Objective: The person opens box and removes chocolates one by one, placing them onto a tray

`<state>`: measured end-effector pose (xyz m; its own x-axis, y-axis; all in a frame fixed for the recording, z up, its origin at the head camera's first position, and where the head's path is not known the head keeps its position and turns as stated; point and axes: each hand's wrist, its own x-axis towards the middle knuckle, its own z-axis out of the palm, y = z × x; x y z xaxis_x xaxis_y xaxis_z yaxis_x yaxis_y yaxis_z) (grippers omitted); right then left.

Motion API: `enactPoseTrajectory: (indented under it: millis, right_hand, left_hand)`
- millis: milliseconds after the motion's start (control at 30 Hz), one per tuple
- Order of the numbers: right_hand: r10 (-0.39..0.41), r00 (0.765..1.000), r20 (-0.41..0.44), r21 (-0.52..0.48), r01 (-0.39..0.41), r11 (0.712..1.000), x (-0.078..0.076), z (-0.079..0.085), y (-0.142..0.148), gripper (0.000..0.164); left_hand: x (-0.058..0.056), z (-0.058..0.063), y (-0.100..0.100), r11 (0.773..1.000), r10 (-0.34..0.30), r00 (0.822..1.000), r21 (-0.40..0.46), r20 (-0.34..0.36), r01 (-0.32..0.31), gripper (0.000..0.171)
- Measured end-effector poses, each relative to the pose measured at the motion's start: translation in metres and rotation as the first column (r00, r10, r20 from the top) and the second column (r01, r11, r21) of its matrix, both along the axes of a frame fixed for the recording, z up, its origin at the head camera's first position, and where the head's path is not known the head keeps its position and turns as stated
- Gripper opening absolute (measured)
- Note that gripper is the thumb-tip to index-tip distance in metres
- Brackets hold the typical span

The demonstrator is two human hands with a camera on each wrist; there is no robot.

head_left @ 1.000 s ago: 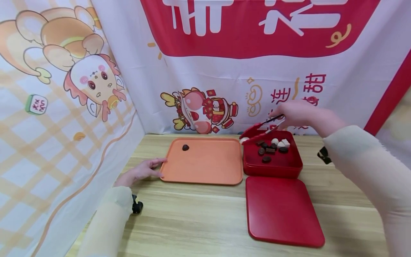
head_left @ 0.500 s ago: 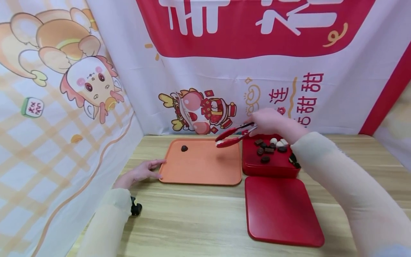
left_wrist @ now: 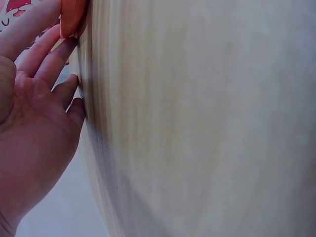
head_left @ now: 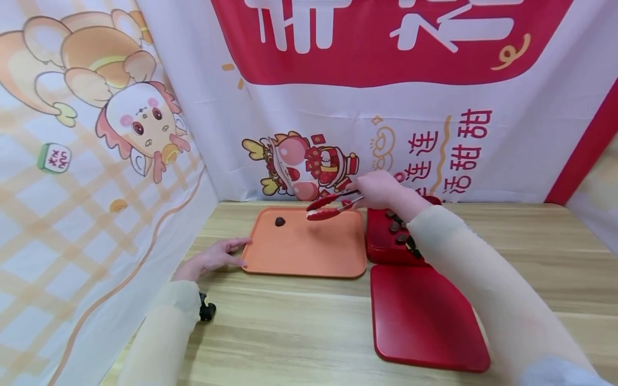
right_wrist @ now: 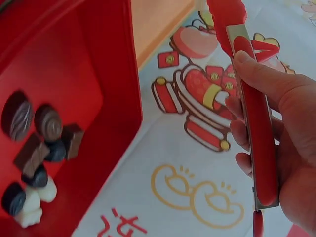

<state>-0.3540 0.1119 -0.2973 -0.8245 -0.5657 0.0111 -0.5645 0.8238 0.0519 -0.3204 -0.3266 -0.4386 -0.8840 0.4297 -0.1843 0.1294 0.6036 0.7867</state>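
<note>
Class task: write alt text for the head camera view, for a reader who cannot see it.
A person's right hand holds red tongs over an orange tray bearing one dark chocolate. The left hand touches the tray's left edge; a red box of chocolates sits right of it.

Right hand [head_left: 379,190] carried tongs [head_left: 330,206] from box [head_left: 381,244] over tray [head_left: 309,252].

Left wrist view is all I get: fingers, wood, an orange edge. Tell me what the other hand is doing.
Observer: The right hand grips red tongs, their tips over the orange tray.
Operator: Say what the tongs carry.
Observer: Something pale shows between the tips; I cannot tell what it is.
Operator: Report what lies on the tray.
Observer: One dark chocolate, near its far left corner.
Operator: Name where the rest are.
Observer: In an open red box right of the tray, its lid lying in front.
</note>
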Motion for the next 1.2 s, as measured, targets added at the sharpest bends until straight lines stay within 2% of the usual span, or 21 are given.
enactPoseTrajectory:
  millis: [200, 433, 800, 1000, 1200]
  right_hand:
    - [0.009, 1.000, -0.008, -0.015, -0.009, 1.000, -0.006, -0.012, -0.016, 0.054]
    - [-0.004, 0.999, -0.032, -0.014, 0.004, 1.000, -0.011, -0.028, -0.029, 0.045]
    - [-0.080, 0.996, 0.037, -0.053, 0.082, 0.995, -0.016, -0.045, -0.043, 0.044]
    - [-0.126, 0.988, 0.088, -0.054, 0.131, 0.990, -0.017, -0.053, -0.051, 0.045]
    - [-0.138, 0.987, 0.084, -0.021, 0.140, 0.990, -0.019, -0.054, -0.055, 0.046]
  left_hand:
    - [-0.003, 0.000, 0.003, 1.000, -0.026, 1.000, -0.002, -0.003, 0.026, 0.074]
    - [-0.005, 0.000, 0.004, 0.999, -0.034, 0.999, 0.015, -0.003, 0.034, 0.074]
    - [-0.006, 0.002, 0.001, 0.999, -0.032, 0.999, 0.013, -0.006, 0.032, 0.073]
    - [-0.003, 0.000, -0.001, 0.999, -0.029, 1.000, 0.014, -0.001, 0.029, 0.074]
    - [-0.002, -0.001, -0.003, 1.000, -0.023, 1.000, 0.015, -0.008, 0.023, 0.074]
